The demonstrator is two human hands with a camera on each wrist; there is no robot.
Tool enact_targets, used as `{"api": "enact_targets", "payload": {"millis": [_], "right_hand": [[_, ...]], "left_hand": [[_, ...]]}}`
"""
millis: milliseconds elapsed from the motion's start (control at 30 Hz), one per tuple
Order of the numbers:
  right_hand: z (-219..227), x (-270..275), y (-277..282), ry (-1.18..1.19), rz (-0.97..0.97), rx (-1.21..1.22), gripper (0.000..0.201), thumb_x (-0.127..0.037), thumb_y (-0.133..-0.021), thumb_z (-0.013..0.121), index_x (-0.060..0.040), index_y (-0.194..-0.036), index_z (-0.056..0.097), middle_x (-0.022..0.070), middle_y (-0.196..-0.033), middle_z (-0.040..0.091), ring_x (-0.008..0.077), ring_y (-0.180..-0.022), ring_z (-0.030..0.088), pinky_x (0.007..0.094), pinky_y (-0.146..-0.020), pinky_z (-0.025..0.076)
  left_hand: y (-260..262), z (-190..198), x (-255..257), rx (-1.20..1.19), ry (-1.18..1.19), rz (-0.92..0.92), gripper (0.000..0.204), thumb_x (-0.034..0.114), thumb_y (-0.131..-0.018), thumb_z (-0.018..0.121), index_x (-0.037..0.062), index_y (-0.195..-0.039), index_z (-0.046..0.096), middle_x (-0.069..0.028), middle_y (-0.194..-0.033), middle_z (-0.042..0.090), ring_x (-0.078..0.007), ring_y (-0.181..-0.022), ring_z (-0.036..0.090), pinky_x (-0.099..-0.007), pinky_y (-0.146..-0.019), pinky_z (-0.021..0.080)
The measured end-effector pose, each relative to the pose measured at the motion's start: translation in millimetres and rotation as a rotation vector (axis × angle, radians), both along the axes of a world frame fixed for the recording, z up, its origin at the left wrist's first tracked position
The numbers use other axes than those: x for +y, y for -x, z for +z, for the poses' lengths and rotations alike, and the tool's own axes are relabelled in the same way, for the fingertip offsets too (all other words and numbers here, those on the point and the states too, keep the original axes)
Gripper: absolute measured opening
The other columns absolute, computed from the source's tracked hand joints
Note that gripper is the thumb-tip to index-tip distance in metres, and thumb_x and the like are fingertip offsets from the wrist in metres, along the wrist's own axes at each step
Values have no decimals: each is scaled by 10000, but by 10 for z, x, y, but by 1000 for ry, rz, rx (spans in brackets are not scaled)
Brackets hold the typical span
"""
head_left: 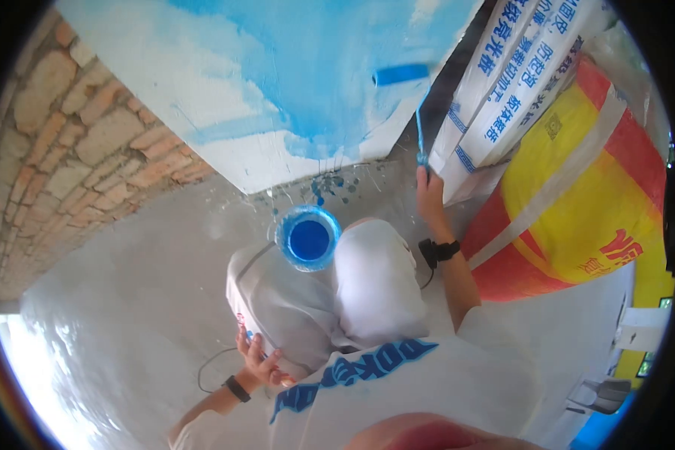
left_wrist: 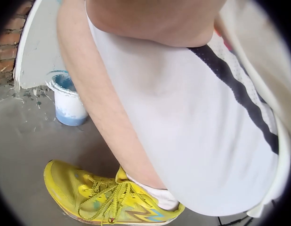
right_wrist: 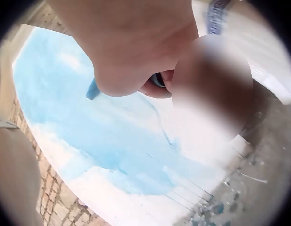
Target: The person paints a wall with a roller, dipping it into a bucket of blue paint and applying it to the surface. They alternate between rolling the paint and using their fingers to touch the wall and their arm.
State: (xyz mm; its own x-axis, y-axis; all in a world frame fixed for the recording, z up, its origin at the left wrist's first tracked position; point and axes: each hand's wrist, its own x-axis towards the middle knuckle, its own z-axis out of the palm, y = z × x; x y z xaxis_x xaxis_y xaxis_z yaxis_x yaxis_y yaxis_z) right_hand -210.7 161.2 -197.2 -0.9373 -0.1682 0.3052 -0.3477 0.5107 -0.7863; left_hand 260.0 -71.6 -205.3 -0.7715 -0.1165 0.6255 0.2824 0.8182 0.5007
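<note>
My right hand grips the handle of a paint roller. The roller's blue sleeve lies against a white wall that is partly covered in light blue paint. In the right wrist view the hand hides most of the roller; only one end of the sleeve shows. My left hand rests on the leg of the white shorts, fingers loosely spread. A bucket of blue paint stands on the floor before the knees; the left wrist view shows its white side.
Brick wall borders the painted wall on the left. At right lean long white printed packages and a large red and yellow bag. Paint spatters mark the grey floor. A yellow shoe is planted near the bucket.
</note>
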Motion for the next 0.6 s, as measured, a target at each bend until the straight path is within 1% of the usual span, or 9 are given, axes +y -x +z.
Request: {"api": "enact_targets", "payload": {"millis": [33, 100, 167, 300, 367, 467, 500, 567, 600], "right_hand": [[-167, 30, -43, 23, -14, -2, 426, -314, -975, 483, 33, -735, 534, 172, -563, 472, 286, -507, 463, 429, -501, 349], [-524, 58, -141, -32, -22, -179, 436, -332, -973, 483, 41, -752, 534, 183, -569, 479, 302, -522, 454, 427, -520, 367], [-932, 30, -253, -14, -31, -246, 440, -340, -977, 470, 44, -773, 534, 193, -589, 493, 317, -541, 471, 429, -545, 385], [-1201, -11, -456, -10, -22, -275, 431, -341, -980, 461, 47, -810, 542, 199, -632, 519, 322, -594, 516, 433, -579, 399], [-1274, -45, -397, 88, 5, -413, 423, -341, -984, 451, 44, -835, 542, 202, -675, 539, 325, -634, 532, 439, -603, 400], [-1157, -67, -195, 63, 28, -360, 399, -328, -986, 448, 33, -841, 537, 175, -669, 522, 283, -613, 500, 415, -597, 397], [-890, -105, -161, 62, 23, -363, 399, -328, -986, 448, 33, -841, 537, 175, -669, 522, 283, -613, 500, 415, -597, 397], [-61, -238, -110, 119, -23, -284, 373, -304, -990, 442, 19, -823, 526, 147, -648, 503, 246, -594, 472, 397, -574, 383], [100, -224, -37, 120, -29, -287, 373, -304, -990, 442, 19, -823, 526, 147, -648, 503, 246, -594, 472, 397, -574, 383]], "left_hand": [[36, 20, -36, -18, -3, -13, 522, 449, -900, 315, 204, -1287, 568, -205, -1494, 314, -548, -1342, 236, -656, -1041, 201], [65, -19, -78, -53, -13, -15, 513, 449, -895, 326, 188, -1257, 579, -205, -1496, 308, -550, -1343, 231, -658, -1026, 219], [172, -14, -124, -56, 2, -31, 510, 454, -896, 329, 184, -1249, 579, -204, -1497, 305, -550, -1344, 228, -658, -1023, 223], [284, 34, -90, -112, -22, -33, 515, 490, -906, 338, 180, -1244, 574, -200, -1500, 300, -545, -1343, 230, -656, -1014, 237], [346, 75, -75, -121, -38, -26, 507, 492, -917, 342, 184, -1251, 567, -187, -1502, 302, -535, -1343, 238, -653, -1007, 249], [363, 91, -83, -119, -34, -28, 507, 490, -922, 339, 187, -1264, 559, -180, -1503, 303, -532, -1344, 241, -652, -1003, 255], [381, 92, -78, -112, -32, -31, 515, 493, -927, 334, 187, -1282, 548, -188, -1499, 306, -535, -1341, 241, -652, -1000, 259], [371, 78, -84, -130, -35, -33, 516, 489, -928, 335, 185, -1290, 542, -191, -1499, 306, -533, -1343, 241, -651, -1003, 259], [375, 81, -92, -138, -34, -28, 518, 485, -928, 336, 184, -1299, 536, -193, -1498, 307, -532, -1344, 240, -650, -1005, 259]]}}
